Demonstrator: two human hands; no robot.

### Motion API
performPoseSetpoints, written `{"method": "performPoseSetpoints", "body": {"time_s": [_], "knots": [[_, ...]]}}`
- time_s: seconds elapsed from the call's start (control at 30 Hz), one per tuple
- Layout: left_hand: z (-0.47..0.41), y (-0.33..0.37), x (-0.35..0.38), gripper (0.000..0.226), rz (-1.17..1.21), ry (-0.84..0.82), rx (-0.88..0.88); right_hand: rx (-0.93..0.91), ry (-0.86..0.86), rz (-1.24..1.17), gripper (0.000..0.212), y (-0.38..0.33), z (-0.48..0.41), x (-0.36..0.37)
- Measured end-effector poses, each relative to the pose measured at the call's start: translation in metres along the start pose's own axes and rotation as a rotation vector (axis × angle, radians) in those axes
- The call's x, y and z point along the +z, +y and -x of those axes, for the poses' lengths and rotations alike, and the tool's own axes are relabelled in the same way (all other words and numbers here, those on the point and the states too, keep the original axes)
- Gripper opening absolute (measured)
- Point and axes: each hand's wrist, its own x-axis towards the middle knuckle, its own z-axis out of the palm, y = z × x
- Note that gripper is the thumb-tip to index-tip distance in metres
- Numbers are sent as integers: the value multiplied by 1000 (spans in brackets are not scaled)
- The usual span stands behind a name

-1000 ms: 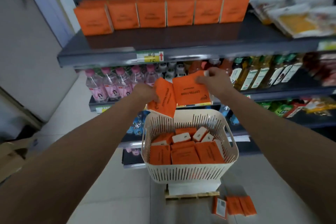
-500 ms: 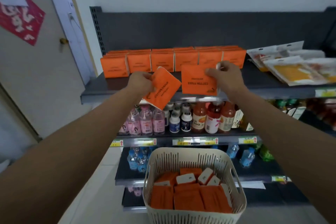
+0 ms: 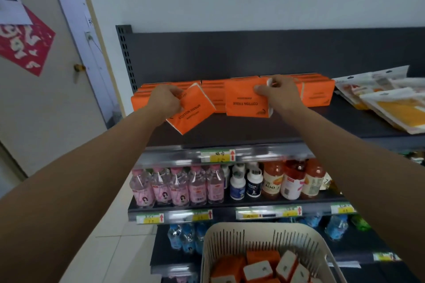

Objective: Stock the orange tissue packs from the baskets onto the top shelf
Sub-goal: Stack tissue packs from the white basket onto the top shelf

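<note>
Now left pack point(image 3: 193, 114) pinched by left grip point(image 3: 164, 101), tilted, corner down; right pack point(image 3: 243, 101) clasped by right grip point(image 3: 279, 96), level, long axis along stocked row point(image 3: 319, 93) just behind, over top shelf point(image 3: 253, 132) front.

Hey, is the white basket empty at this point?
No, several orange tissue packs lie inside the basket at the bottom of the head view.
</note>
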Motion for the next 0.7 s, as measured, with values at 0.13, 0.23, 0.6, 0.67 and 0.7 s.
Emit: {"method": "performPoseSetpoints", "body": {"time_s": [0.13,0.23,0.6,0.67,0.7], "knots": [[-34,-18,-7,57,-139,-15,27,40,-52,9,20,6,-26,29],[-57,-30,-2,55,-193,-37,56,60,-50,89,39,17,-42,48],[-115,-62,33,43,-328,-14,214,215,-77,66,38,50,-81,92],[-119,-66,37,41,-360,8,236,248,-70,42,38,54,-84,96],[-120,-67,38,40,-374,25,249,256,-65,31,39,56,-85,97]]}}
